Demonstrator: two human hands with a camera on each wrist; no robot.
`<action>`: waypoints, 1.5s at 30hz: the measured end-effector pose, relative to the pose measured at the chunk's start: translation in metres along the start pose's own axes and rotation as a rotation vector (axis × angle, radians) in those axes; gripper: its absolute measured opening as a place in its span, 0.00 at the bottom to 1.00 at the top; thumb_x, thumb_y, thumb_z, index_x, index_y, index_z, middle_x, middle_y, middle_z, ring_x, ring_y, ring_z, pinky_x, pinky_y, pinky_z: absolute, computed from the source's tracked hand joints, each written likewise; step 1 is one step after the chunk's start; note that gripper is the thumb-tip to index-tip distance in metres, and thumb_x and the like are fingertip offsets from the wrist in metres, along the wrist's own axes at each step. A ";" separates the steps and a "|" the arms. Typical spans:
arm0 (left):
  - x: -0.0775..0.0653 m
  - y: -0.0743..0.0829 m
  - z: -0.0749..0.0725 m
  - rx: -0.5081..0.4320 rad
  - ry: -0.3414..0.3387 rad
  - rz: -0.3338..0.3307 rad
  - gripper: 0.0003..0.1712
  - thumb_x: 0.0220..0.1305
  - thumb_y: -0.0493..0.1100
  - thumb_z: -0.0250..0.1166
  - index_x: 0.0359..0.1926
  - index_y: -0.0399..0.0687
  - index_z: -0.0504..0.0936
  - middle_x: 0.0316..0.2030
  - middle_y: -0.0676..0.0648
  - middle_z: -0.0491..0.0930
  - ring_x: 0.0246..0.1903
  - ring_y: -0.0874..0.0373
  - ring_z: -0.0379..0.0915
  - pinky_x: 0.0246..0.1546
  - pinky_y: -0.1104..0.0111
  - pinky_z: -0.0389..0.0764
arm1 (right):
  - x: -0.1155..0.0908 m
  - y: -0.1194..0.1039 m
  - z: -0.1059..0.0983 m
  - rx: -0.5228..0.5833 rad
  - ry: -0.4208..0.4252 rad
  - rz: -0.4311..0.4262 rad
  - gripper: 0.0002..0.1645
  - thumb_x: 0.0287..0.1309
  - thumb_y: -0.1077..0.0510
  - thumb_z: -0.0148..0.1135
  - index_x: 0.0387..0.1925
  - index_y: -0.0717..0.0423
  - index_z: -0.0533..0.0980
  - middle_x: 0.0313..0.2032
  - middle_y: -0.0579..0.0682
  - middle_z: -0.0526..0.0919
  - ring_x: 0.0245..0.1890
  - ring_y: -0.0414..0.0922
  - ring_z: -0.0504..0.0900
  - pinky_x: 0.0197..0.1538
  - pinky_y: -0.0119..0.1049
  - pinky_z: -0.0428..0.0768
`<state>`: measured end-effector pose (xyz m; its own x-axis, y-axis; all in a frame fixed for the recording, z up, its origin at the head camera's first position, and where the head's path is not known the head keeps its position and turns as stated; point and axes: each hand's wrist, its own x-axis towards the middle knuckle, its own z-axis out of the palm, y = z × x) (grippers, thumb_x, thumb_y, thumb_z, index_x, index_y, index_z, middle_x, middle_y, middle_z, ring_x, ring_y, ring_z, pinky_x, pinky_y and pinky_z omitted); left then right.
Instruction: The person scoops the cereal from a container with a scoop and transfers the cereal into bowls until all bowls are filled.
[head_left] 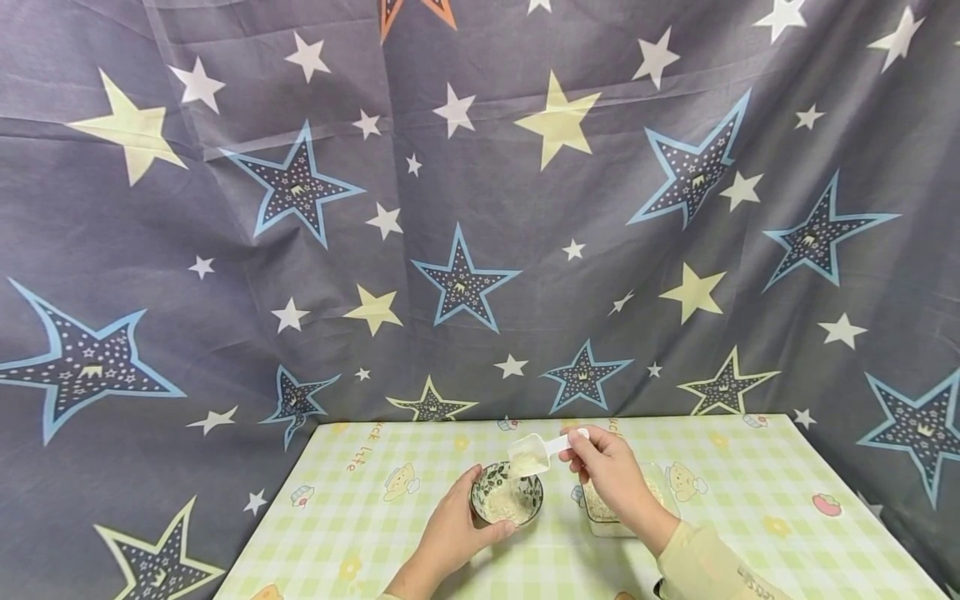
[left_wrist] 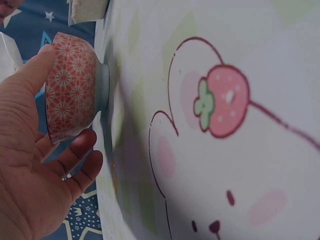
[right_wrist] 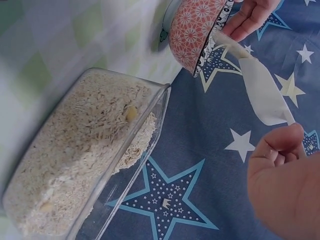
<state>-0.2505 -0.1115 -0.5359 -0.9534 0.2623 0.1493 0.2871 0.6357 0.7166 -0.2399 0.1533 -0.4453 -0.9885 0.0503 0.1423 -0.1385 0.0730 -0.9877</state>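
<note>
My left hand (head_left: 452, 527) holds a small bowl (head_left: 492, 481) by its side, thumb at the near rim. Inside, the bowl has a dark leafy pattern; its red flowered outside (left_wrist: 75, 85) shows in the left wrist view. Pale flakes that look like oats (head_left: 504, 505) lie in it. My right hand (head_left: 609, 472) pinches the handle of a white scoop (head_left: 529, 457). That scoop is tilted over the bowl's far rim, and flakes slide from its lip toward the bowl in the right wrist view (right_wrist: 232, 46).
Below my right forearm stands a clear rectangular container (head_left: 606, 528) of oat flakes (right_wrist: 95, 130), right of the bowl. A green checked cloth with cartoon prints covers the table (head_left: 330, 517). Behind the table hangs a dark curtain with stars (head_left: 465, 367).
</note>
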 end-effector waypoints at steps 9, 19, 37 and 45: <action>0.000 0.002 0.000 0.003 0.012 0.008 0.64 0.57 0.67 0.79 0.81 0.35 0.60 0.77 0.33 0.69 0.75 0.34 0.68 0.73 0.37 0.72 | -0.003 -0.002 0.001 -0.061 -0.004 -0.074 0.16 0.79 0.58 0.59 0.52 0.67 0.84 0.31 0.56 0.88 0.25 0.37 0.77 0.28 0.27 0.78; -0.001 0.002 -0.001 0.019 0.024 0.029 0.64 0.57 0.67 0.79 0.80 0.34 0.61 0.76 0.34 0.70 0.74 0.34 0.70 0.72 0.37 0.73 | -0.012 0.002 0.003 -0.252 -0.051 -0.246 0.15 0.79 0.52 0.60 0.52 0.56 0.86 0.33 0.51 0.91 0.28 0.34 0.79 0.31 0.29 0.82; 0.000 -0.002 0.001 0.030 0.029 0.051 0.63 0.57 0.66 0.79 0.80 0.34 0.62 0.75 0.33 0.72 0.72 0.35 0.73 0.69 0.38 0.77 | -0.025 0.016 0.004 -0.748 -0.137 -1.052 0.15 0.67 0.60 0.71 0.54 0.46 0.85 0.41 0.39 0.88 0.33 0.30 0.80 0.39 0.22 0.82; 0.002 -0.004 0.002 0.010 0.021 0.034 0.63 0.58 0.66 0.79 0.80 0.35 0.61 0.75 0.34 0.72 0.72 0.37 0.73 0.70 0.39 0.77 | -0.025 0.019 0.004 -0.767 -0.135 -1.088 0.13 0.69 0.56 0.70 0.53 0.45 0.86 0.42 0.37 0.88 0.34 0.31 0.82 0.39 0.22 0.82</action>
<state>-0.2531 -0.1120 -0.5399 -0.9446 0.2692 0.1878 0.3206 0.6337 0.7040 -0.2177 0.1491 -0.4678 -0.4021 -0.4849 0.7766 -0.8294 0.5522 -0.0846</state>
